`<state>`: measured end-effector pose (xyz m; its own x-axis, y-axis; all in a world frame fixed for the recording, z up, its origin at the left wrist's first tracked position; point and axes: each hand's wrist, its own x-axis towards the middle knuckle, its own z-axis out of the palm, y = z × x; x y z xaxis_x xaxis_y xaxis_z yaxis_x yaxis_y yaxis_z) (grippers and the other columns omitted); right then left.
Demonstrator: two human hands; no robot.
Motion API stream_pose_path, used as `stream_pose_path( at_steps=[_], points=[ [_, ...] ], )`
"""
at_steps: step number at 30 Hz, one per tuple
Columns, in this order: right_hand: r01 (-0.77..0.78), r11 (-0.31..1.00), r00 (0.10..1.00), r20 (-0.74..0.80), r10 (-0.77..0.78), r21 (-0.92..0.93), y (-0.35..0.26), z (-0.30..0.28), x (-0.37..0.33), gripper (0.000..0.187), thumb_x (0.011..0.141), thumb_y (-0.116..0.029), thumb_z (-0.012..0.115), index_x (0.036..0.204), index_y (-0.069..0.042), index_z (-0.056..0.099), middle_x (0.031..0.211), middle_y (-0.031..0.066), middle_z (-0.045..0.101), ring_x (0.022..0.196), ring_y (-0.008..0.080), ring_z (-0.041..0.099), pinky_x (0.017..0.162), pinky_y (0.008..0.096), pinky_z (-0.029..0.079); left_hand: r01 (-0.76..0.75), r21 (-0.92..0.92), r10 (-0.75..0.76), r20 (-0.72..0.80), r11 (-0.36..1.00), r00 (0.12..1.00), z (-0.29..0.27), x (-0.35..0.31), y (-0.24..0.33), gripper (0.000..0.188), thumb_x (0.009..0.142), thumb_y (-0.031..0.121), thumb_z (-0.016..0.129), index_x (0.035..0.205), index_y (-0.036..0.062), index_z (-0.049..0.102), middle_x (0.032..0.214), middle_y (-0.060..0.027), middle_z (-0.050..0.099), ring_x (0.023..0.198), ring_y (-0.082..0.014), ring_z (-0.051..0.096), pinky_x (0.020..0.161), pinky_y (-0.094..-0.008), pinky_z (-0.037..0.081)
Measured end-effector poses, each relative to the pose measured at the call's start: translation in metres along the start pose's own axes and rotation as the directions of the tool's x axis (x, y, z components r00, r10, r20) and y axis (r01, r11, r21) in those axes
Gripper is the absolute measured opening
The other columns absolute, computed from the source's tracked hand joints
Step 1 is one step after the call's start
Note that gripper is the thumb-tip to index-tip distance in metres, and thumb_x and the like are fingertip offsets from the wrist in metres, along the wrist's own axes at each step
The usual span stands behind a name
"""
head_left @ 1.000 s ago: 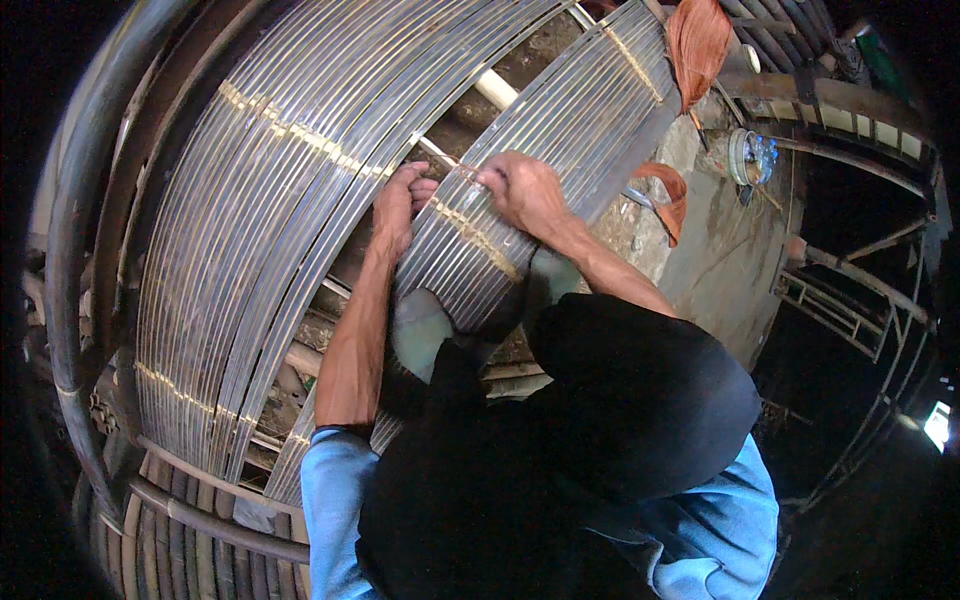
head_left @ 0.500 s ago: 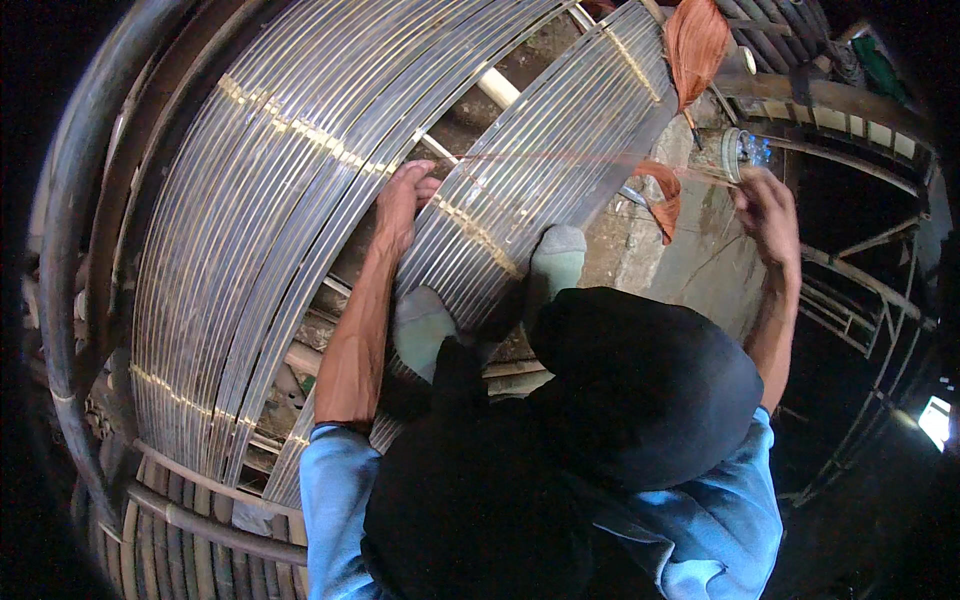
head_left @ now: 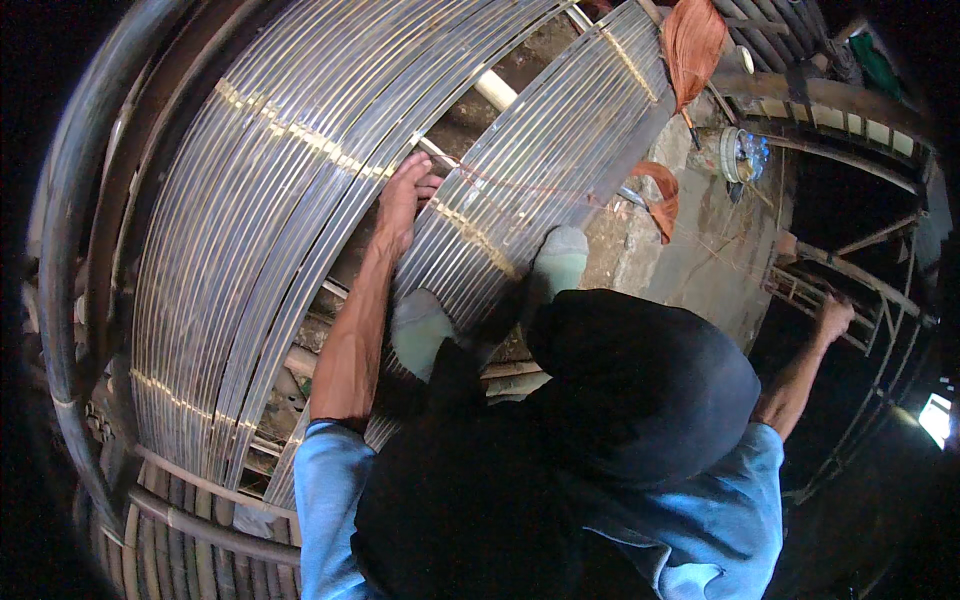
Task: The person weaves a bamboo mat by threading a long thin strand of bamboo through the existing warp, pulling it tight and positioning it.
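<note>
Long narrow strips, bound by pale cross lashings, form a slatted panel (head_left: 560, 140) in front of me. At its left edge, beside the gap to a wider slatted panel (head_left: 270, 200), my left hand (head_left: 403, 205) rests with its fingers curled. What those fingers pinch is hidden. A thin reddish strand (head_left: 530, 183) crosses the narrower panel from near the left fingertips and fades toward the right. Out at the far right, my right hand (head_left: 834, 318) is closed in a fist, on the strand's side. The strand is too thin to follow all the way to it.
Bundles of orange-brown fibre (head_left: 692, 50) hang at the narrower panel's far end, and another bundle (head_left: 662, 205) lies on its right. A clear container (head_left: 733, 155) with blue items stands beyond. My socked feet (head_left: 560, 255) press on the panel. Curved poles (head_left: 65, 230) rise at left.
My right hand has swung outward to the right and down, away from the clear container. The strand now lies lower across the panel. My left hand has stayed almost still.
</note>
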<state>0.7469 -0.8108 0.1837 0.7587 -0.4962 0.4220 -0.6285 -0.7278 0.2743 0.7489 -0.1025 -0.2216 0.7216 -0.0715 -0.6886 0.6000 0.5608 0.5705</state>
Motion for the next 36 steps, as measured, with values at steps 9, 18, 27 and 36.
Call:
stream_pose_path(
  at_steps=[9, 18, 27, 36],
  points=[
    [0.506, 0.186, 0.461, -0.082, -0.884, 0.842, -0.447, 0.048, -0.320, 0.039, 0.084, -0.028, 0.078, 0.111, -0.002, 0.068, 0.111, 0.0161, 0.066, 0.103, 0.0300, 0.064, 0.092, 0.0400, 0.050, -0.020, -0.003, 0.020, 0.022, 1.000, 1.000, -0.004, -0.004, 0.000, 0.039, 0.099, 0.023, 0.051, 0.134, 0.0072, 0.054, 0.082, -0.0061, 0.068, 0.069, -0.0105, 0.060, 0.067, -0.0253, 0.046],
    [-0.113, 0.325, 0.394, 0.342, -0.853, 0.939, -0.464, 0.013, -0.317, 0.016, 0.089, -0.017, 0.073, 0.085, -0.002, 0.067, 0.071, 0.0033, 0.066, 0.069, 0.0120, 0.061, 0.067, 0.0304, 0.050, -0.037, -0.001, 0.037, -0.025, 0.999, 0.999, -0.009, 0.004, -0.007, 0.031, 0.098, 0.024, 0.054, 0.123, 0.0062, 0.059, 0.080, -0.0061, 0.067, 0.067, -0.0119, 0.059, 0.067, -0.0265, 0.048],
    [0.063, 0.328, 0.574, 0.234, -0.785, 0.943, -0.393, -0.087, -0.246, 0.017, 0.094, -0.017, 0.069, 0.088, -0.002, 0.063, 0.071, -0.0002, 0.061, 0.066, 0.0061, 0.055, 0.062, 0.0230, 0.044, -0.457, 0.767, 0.653, 0.066, 0.450, 0.755, 0.036, -0.040, -0.001, 0.036, 0.085, 0.022, 0.072, 0.117, 0.0068, 0.066, 0.091, -0.0108, 0.063, 0.086, -0.0263, 0.059, 0.086, -0.0395, 0.047],
    [-0.018, 0.543, 0.536, 0.467, -0.703, 0.839, -0.361, -0.103, -0.243, 0.026, 0.094, -0.027, 0.070, 0.096, -0.002, 0.062, 0.065, -0.0014, 0.052, 0.061, 0.0080, 0.046, 0.059, 0.0264, 0.038, -0.818, 0.574, 0.837, 0.431, 0.033, 0.337, 0.050, -0.060, 0.005, 0.011, 0.075, 0.000, 0.073, 0.077, 0.0019, 0.062, 0.085, -0.0131, 0.061, 0.085, -0.0309, 0.061, 0.080, -0.0384, 0.051]
  ],
)
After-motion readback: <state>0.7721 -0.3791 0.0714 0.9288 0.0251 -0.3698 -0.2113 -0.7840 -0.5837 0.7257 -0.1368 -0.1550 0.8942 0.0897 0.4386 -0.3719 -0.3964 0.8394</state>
